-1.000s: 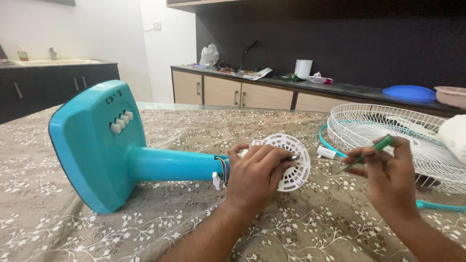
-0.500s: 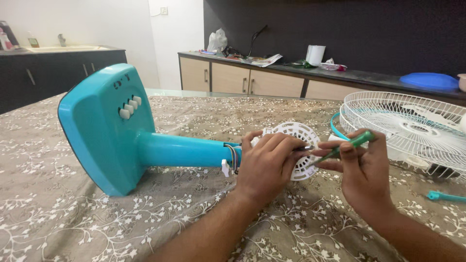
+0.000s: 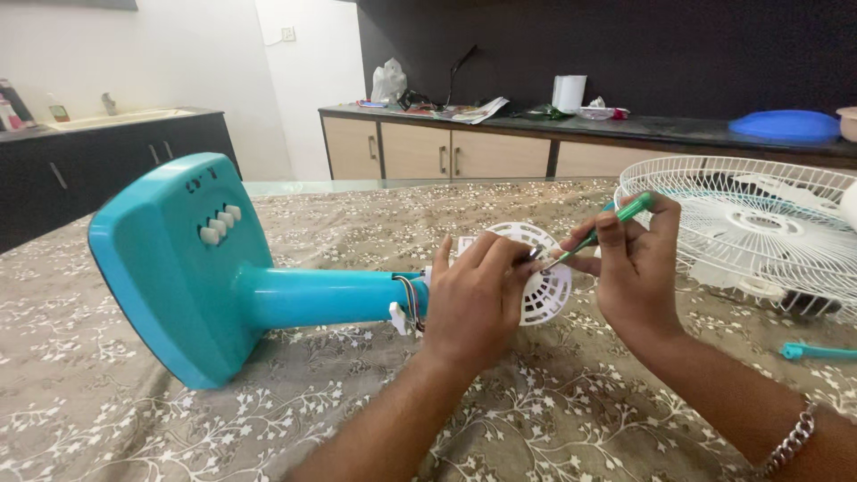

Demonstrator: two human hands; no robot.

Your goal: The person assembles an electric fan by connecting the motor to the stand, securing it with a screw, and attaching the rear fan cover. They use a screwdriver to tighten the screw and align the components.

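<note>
My left hand [image 3: 473, 299] clasps the round, slotted white plastic motor cover [image 3: 540, 272] at the end of the glossy turquoise fan stand [image 3: 205, 263], lying on the floral cloth [image 3: 134, 419]. My right hand [image 3: 638, 268] pinches a slim green screwdriver [image 3: 603, 228], tip at the cover. A wire grille [image 3: 759, 228] lies right.

Far beyond your left hand [image 3: 471, 303], on the dark counter along the back wall, a knotted white plastic bag [image 3: 387, 82] stands upright. Just right of it, past a dark tangle too small to make out, printed papers [image 3: 471, 111] lie flat in a loose, pale stack. Beyond your right hand [image 3: 636, 268] a crumpled wrapper, white with a red edge [image 3: 598, 111], sits on the same counter. Far off to your left, two small bottles [image 3: 9, 112] with labels stand by the sink.
</note>
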